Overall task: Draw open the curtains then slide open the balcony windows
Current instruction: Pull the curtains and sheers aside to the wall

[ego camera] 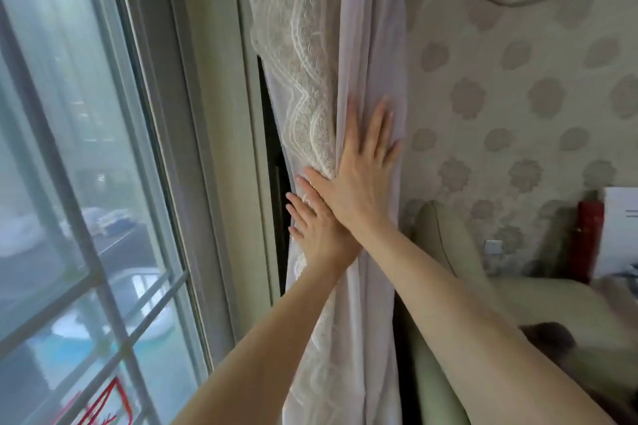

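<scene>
Curtains (348, 86) found gathered at right edge of window (89, 183), bunched against patterned wall (518, 97); lace trim noted on inner fold. Right hand (362, 169) laid flat on bunched cloth, fingers straight and spread, nothing clasped. Left hand (317, 231) pressed on same bunch just below, partly covered by right hand, fingers straight. Window sash observed closed, glass bare. Red marking (107, 404) seen at lower pane, unreadable. White board (621, 231) at far right carried faint print, illegible. No containers observed.
</scene>
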A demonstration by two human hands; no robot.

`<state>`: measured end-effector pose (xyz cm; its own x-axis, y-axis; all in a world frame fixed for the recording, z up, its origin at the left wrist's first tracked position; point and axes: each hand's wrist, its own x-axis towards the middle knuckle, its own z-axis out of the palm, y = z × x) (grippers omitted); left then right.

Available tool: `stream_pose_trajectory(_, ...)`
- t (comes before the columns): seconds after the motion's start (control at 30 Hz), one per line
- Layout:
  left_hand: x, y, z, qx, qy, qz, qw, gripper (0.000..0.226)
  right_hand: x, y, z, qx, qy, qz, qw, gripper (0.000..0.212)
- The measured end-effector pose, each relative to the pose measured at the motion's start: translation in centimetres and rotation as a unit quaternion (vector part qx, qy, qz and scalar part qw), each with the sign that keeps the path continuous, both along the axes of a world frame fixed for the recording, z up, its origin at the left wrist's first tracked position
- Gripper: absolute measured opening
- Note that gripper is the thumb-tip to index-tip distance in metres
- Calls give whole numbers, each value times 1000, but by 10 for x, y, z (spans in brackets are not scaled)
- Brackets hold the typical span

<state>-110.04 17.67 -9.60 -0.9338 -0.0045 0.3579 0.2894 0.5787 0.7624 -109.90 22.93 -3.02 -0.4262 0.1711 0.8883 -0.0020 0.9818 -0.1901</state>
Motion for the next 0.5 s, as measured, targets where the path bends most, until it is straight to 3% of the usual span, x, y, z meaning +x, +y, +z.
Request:
stream_pose_trajectory(0.17,-35,29,4,21,48,70,996,119,-25,3,36,-81,69,151,983,115)
stream_pose_trajectory(0.37,-79,42,2,62,105,60,991,121,-84,18,49,46,134,225,964,76)
stream_pose_trajectory(0.5,-129,45,4,62,123,76,987,117,-141,22,55,54,137,224,963,65)
